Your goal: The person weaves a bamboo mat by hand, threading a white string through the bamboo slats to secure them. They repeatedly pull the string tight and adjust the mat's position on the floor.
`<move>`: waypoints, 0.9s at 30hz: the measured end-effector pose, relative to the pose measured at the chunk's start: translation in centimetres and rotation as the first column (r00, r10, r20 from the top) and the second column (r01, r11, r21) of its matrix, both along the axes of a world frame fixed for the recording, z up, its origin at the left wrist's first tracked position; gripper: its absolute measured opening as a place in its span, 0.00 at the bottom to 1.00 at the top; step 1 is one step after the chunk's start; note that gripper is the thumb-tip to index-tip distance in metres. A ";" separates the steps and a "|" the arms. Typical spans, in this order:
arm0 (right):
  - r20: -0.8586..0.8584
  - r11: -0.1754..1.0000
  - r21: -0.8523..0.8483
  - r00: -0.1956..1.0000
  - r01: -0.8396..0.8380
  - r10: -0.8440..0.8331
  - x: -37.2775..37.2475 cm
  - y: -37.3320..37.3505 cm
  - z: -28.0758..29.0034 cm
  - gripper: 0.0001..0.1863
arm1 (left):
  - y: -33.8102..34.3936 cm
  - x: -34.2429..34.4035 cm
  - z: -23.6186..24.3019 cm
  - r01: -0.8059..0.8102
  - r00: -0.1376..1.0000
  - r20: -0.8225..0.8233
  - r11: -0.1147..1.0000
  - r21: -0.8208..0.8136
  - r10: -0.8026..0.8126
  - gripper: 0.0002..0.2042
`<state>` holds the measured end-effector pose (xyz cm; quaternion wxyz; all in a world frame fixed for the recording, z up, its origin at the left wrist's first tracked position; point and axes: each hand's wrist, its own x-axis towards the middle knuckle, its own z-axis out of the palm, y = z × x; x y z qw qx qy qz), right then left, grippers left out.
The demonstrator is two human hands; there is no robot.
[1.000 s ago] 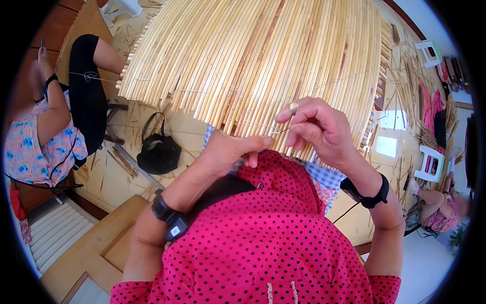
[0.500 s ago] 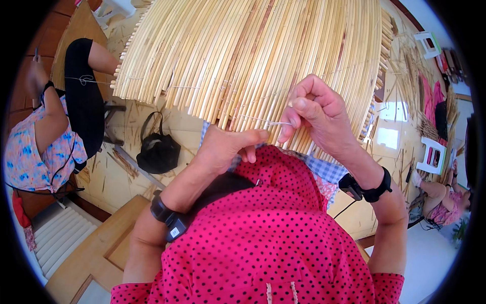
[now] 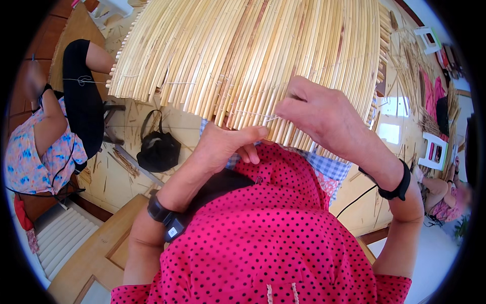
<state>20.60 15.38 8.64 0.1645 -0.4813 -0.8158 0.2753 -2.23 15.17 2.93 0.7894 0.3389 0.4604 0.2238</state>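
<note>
A mat of pale straw-coloured reed stalks, bound side by side with thin thread, spreads out before me over my lap. My left hand grips its near edge, thumb on top and fingers curled beneath. A white thread crosses the stalks just above that thumb and runs into my right hand. The right hand is closed over the mat, its back turned up and its fingertips mostly hidden; they seem pinched on the thread.
To the left, another person's leg in black and patterned clothing are close by. A black bag lies on the tiled floor. Loose stalks litter the right side, near a white stool. A further person sits at far right.
My right hand has turned over, palm now down, with its elbow swung outward and the thread drawn lower against the stalks. The left hand keeps its grip.
</note>
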 end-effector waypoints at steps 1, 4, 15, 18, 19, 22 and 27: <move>0.125 0.986 0.133 0.989 -0.096 0.080 0.3 0.3 0.1 0.09 | 0.0 0.0 0.0 0.003 1.000 0.005 1.000 0.000 -0.003 0.11; -0.044 0.989 -0.142 0.999 -0.027 0.021 0.9 0.8 0.5 0.10 | 0.0 0.0 0.0 0.007 1.000 0.014 1.000 0.005 -0.008 0.11; -0.174 0.966 -0.097 0.959 -0.241 0.221 0.9 2.4 0.9 0.06 | 0.0 0.0 0.2 0.011 1.000 -0.006 1.000 -0.011 -0.011 0.09; -0.128 0.953 -0.135 0.959 -0.270 0.253 0.8 2.7 1.7 0.06 | 0.0 0.0 0.1 0.015 1.000 -0.013 1.000 -0.016 -0.015 0.09; -0.114 0.949 -0.153 0.959 -0.274 0.258 0.7 2.8 1.9 0.06 | 0.0 0.0 0.2 0.015 1.000 -0.013 1.000 -0.019 -0.016 0.09; -0.070 0.950 -0.160 0.963 -0.268 0.260 0.5 2.8 2.2 0.06 | 0.0 0.0 0.2 0.017 1.000 -0.016 0.999 -0.027 -0.017 0.09; -0.068 0.953 -0.170 0.968 -0.250 0.242 0.4 2.8 2.2 0.07 | 0.0 0.0 0.4 0.016 1.000 -0.020 0.999 -0.032 -0.017 0.09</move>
